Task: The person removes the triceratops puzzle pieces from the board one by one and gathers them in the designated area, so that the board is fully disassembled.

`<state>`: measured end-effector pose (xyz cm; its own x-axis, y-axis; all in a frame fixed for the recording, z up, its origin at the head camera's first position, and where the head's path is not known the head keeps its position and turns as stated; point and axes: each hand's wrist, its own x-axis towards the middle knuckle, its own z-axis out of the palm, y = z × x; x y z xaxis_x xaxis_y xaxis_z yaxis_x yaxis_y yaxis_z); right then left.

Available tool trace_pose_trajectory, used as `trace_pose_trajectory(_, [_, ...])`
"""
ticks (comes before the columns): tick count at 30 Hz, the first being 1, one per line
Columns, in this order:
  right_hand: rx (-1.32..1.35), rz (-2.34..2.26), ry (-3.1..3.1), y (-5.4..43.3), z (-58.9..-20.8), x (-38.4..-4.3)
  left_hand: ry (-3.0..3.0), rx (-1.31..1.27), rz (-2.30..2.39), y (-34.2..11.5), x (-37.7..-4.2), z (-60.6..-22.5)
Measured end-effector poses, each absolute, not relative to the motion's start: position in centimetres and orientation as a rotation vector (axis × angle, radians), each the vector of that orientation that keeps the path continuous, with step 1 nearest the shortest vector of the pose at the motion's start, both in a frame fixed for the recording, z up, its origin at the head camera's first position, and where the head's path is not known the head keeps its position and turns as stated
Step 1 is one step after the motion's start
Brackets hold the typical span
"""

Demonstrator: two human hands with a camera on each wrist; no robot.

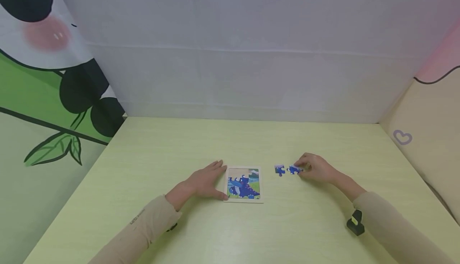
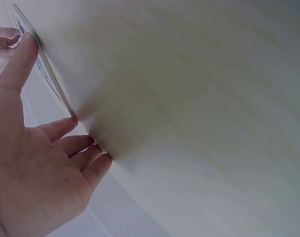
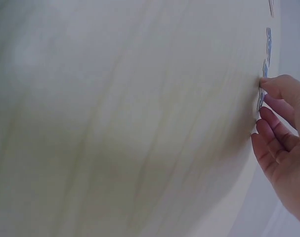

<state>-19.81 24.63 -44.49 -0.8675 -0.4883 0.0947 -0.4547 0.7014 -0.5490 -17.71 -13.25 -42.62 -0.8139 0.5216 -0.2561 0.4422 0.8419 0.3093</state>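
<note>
A small jigsaw puzzle in a pale square tray (image 1: 244,201) lies on the table, its picture a blue dinosaur, with a bare gap along the upper part. My left hand (image 1: 207,181) rests at the tray's left side, fingers spread, thumb by the near corner and forefinger by the far one. In the left wrist view the left thumb (image 2: 27,54) lies against the tray's edge (image 2: 58,89). To the right of the tray, my right hand (image 1: 316,169) pinches a blue puzzle piece (image 3: 261,98) between thumb and fingers, low at the tabletop; the fingers partly hide it.
A loose blue puzzle piece (image 1: 280,170) lies between the tray and the right hand, with another blue piece (image 1: 294,169) right at the right fingertips. The pale table (image 1: 179,144) ends at a white cloth wall (image 1: 251,84). Printed panels stand at both sides.
</note>
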Motion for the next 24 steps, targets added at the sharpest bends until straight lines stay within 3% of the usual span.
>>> trace_pose_trajectory(15, [-0.769,-0.857,2.834,24.2,-43.6,-19.9,2.685,0.721,0.337,-13.3,-17.7,-42.5])
trace_pose_trajectory(24, [-0.837,-0.889,2.805,21.4,-43.0,-20.4,2.680,0.726,0.334,-13.3,-17.6,-42.3])
